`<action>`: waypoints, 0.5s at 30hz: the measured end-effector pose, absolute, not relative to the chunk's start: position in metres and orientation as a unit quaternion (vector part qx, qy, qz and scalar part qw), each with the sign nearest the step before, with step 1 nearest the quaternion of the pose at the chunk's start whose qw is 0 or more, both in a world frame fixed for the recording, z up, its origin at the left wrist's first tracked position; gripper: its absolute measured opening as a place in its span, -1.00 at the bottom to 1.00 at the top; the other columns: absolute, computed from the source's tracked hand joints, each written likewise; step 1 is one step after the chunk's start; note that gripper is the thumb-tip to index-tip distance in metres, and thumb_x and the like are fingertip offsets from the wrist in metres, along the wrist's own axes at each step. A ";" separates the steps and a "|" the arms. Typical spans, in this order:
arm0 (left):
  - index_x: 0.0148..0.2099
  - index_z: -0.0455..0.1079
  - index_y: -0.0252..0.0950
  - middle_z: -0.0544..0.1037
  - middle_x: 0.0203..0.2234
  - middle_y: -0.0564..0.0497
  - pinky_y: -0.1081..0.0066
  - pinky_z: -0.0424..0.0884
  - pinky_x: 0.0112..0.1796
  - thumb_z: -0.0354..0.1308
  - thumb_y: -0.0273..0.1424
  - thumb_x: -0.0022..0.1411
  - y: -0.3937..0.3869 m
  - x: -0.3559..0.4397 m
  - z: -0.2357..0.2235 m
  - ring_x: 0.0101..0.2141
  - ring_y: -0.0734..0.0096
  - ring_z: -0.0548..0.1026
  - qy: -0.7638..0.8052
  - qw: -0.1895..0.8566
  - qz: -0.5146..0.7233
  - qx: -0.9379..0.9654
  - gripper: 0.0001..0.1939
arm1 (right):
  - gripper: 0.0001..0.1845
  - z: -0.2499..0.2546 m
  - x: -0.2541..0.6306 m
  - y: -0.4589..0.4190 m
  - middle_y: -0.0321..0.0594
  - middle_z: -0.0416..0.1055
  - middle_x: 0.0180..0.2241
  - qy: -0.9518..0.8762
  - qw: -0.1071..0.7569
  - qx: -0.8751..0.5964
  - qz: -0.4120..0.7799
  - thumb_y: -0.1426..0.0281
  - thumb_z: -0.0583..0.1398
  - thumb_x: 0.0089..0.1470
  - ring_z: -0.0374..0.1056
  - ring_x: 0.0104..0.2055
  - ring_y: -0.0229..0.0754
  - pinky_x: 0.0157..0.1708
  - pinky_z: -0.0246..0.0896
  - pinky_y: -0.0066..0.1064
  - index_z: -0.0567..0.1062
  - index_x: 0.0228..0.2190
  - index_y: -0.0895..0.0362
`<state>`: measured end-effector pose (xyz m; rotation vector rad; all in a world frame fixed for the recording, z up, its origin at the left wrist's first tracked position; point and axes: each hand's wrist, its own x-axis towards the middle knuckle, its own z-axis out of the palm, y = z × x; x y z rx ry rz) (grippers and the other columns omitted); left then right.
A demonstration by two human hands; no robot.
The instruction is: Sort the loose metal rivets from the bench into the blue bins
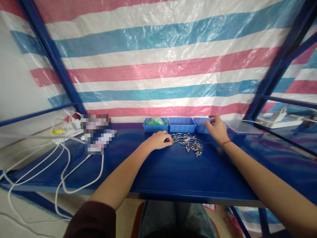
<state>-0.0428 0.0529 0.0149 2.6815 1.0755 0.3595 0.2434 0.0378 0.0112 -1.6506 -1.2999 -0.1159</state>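
My left hand [159,139] rests on the blue table [173,172] with its fingers curled at the left edge of a pile of several small metal pins [189,142]; a dark tip shows at its fingertips. My right hand [216,127] reaches over the rightmost of three small blue trays [201,125], thumb and fingers bent as in a pinch; whatever is in them is too small to see. A red string circles my right wrist.
The middle blue tray [182,124] and a left one with green items [155,124] line the back edge. A clear plastic lid [244,127] lies at the right. White cables [66,162] and a power strip [70,127] sit at the left. A striped tarp hangs behind.
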 end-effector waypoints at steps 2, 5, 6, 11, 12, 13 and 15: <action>-0.27 0.48 -0.20 0.45 -0.19 -0.05 0.23 0.30 -0.10 0.09 -0.32 0.18 0.054 -0.041 0.010 -0.13 0.20 0.40 0.359 0.102 0.138 0.918 -0.84 | -0.67 0.011 0.230 0.036 -0.17 0.43 -0.43 -0.578 0.484 -0.656 -0.029 0.30 0.11 0.00 0.33 -0.44 -0.13 -0.32 0.19 -0.29 0.40 -0.17 0.16; -0.29 0.46 -0.21 0.45 -0.18 -0.03 0.26 0.32 -0.12 0.06 -0.33 0.21 0.053 -0.036 0.003 -0.15 0.23 0.39 0.349 0.068 0.169 0.919 -0.84 | -0.69 0.011 0.209 0.029 -0.19 0.44 -0.45 -0.649 0.460 -0.606 -0.003 0.29 0.11 0.02 0.31 -0.52 -0.19 -0.40 0.17 -0.33 0.42 -0.20 0.16; -0.29 0.45 -0.22 0.45 -0.18 -0.03 0.26 0.32 -0.13 0.05 -0.33 0.22 0.052 -0.034 0.001 -0.16 0.24 0.39 0.347 0.054 0.186 0.918 -0.84 | -0.71 0.012 0.203 0.026 -0.20 0.44 -0.46 -0.672 0.448 -0.589 0.004 0.30 0.10 0.03 0.30 -0.53 -0.21 -0.42 0.17 -0.34 0.43 -0.22 0.16; -0.25 0.35 -0.26 0.46 -0.31 -0.02 0.31 0.31 -0.14 -0.07 -0.35 0.30 0.045 -0.021 -0.003 -0.24 0.34 0.41 0.338 0.082 0.325 0.880 -0.81 | -0.80 0.015 0.174 0.011 -0.21 0.48 -0.40 -0.790 0.364 -0.482 0.103 0.30 0.12 0.02 0.30 -0.51 -0.26 -0.44 0.19 -0.39 0.50 -0.38 0.13; -0.24 0.33 -0.26 0.46 -0.35 0.00 0.34 0.32 -0.16 -0.08 -0.35 0.30 0.044 -0.018 -0.004 -0.27 0.37 0.41 0.336 0.114 0.352 0.866 -0.82 | -0.80 0.015 0.170 0.009 -0.21 0.49 -0.38 -0.797 0.362 -0.467 0.124 0.29 0.13 0.02 0.30 -0.51 -0.27 -0.46 0.20 -0.40 0.50 -0.38 0.13; -0.24 0.30 -0.26 0.46 -0.38 0.02 0.36 0.33 -0.19 -0.08 -0.35 0.30 0.043 -0.015 -0.005 -0.31 0.39 0.42 0.332 0.152 0.375 0.852 -0.83 | -0.79 0.015 0.167 0.007 -0.20 0.49 -0.36 -0.797 0.369 -0.457 0.141 0.28 0.14 0.01 0.30 -0.51 -0.27 -0.47 0.20 -0.40 0.50 -0.37 0.14; -0.23 0.26 -0.26 0.46 -0.42 0.05 0.41 0.35 -0.25 -0.05 -0.34 0.29 0.041 -0.009 -0.008 -0.36 0.44 0.44 0.320 0.237 0.410 0.821 -0.87 | -0.77 0.014 0.161 0.006 -0.19 0.48 -0.36 -0.779 0.405 -0.448 0.167 0.27 0.15 0.01 0.29 -0.50 -0.28 -0.48 0.21 -0.41 0.50 -0.35 0.15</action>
